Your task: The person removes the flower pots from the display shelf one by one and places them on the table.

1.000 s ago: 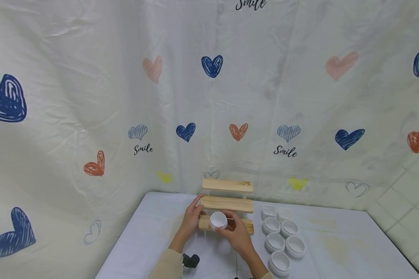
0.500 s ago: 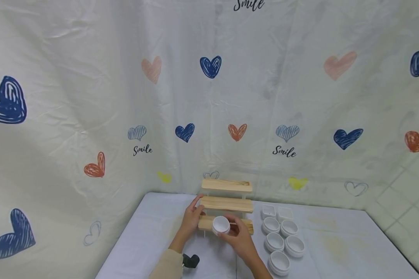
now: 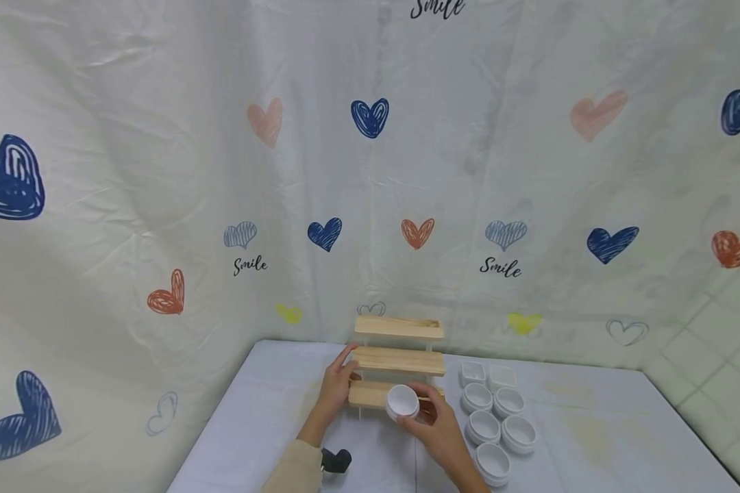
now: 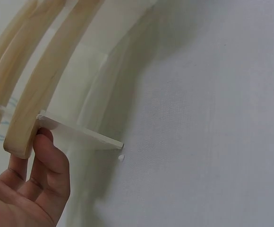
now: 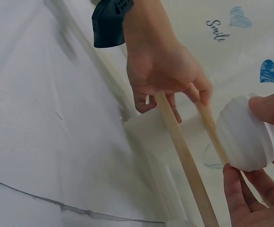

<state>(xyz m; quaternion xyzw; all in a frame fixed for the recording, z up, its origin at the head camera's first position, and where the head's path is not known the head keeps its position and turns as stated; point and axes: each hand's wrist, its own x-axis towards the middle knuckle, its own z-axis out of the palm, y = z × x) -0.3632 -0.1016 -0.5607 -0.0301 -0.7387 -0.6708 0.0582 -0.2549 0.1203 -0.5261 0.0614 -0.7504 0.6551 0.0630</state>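
Note:
A small round white bowl [image 3: 402, 399] is pinched in my right hand [image 3: 434, 428], just in front of the lowest step of a three-tier wooden stand [image 3: 397, 361]. In the right wrist view, thumb and fingers clasp the ribbed side of the bowl [image 5: 245, 135]. Whether the bowl touches the stand cannot be made out. My left hand [image 3: 335, 387] holds the stand's left end. The left wrist view has its fingers [image 4: 52, 158] curled about the end of a wooden plank [image 4: 47, 75], beside a white support [image 4: 80, 132].
Several round white bowls [image 3: 484, 426] are grouped right of the stand, some apparently stacked. Behind them sit two square white dishes [image 3: 472, 373]. A white cloth [image 3: 592, 438] covers the table, and a heart-print curtain [image 3: 444, 171] hangs behind. A dark device [image 3: 336, 461] is strapped at my left wrist.
My right hand has carried the white bowl rightward and slightly toward me along the lowest step. The left hand keeps its hold on the stand.

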